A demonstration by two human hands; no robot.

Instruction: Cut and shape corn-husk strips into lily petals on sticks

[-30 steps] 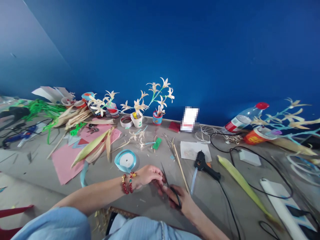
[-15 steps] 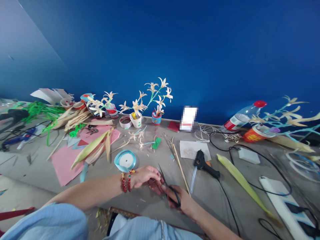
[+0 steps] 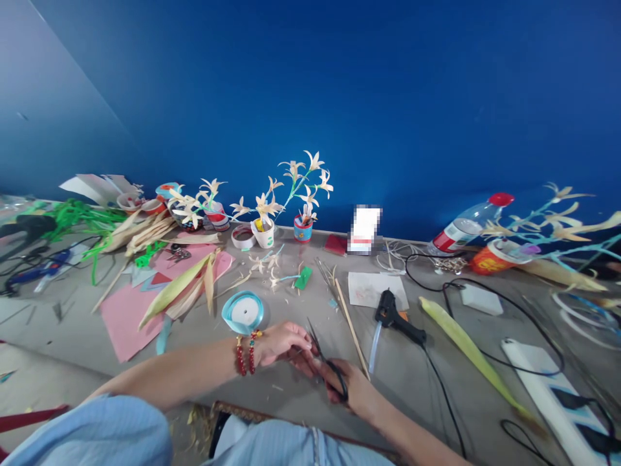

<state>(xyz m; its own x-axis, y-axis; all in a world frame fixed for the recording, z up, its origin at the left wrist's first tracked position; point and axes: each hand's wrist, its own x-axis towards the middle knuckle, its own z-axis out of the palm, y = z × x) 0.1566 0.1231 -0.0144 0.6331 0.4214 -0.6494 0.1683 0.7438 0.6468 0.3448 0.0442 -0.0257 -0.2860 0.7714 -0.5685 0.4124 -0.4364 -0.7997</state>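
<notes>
My right hand point(image 3: 347, 385) is closed round the black handles of a pair of scissors point(image 3: 317, 340), whose narrow blades point up and away from me. Close beside the blades, my left hand point(image 3: 288, 346) has its fingers pinched together; whatever lies between them is too small to make out. The fingertips of both hands nearly meet. Just beyond my left wrist lies a roll of light blue ribbon point(image 3: 244, 312). Small cream flowers point(image 3: 274, 275) and a green piece point(image 3: 303, 278) rest farther back on the table point(image 3: 194, 353).
To the right are a black glue gun point(image 3: 400, 320) on a white card point(image 3: 361, 289), a green corn husk point(image 3: 475, 349), a power strip point(image 3: 553, 395) and looping cables. Cups with husk flowers point(image 3: 264, 233) line the blue wall. Pink paper point(image 3: 129, 320) and husks point(image 3: 177, 291) lie left.
Both hands hold almost the same position, with the scissors still in my right hand. My right hand has shifted very slightly left. The view has barely moved.
</notes>
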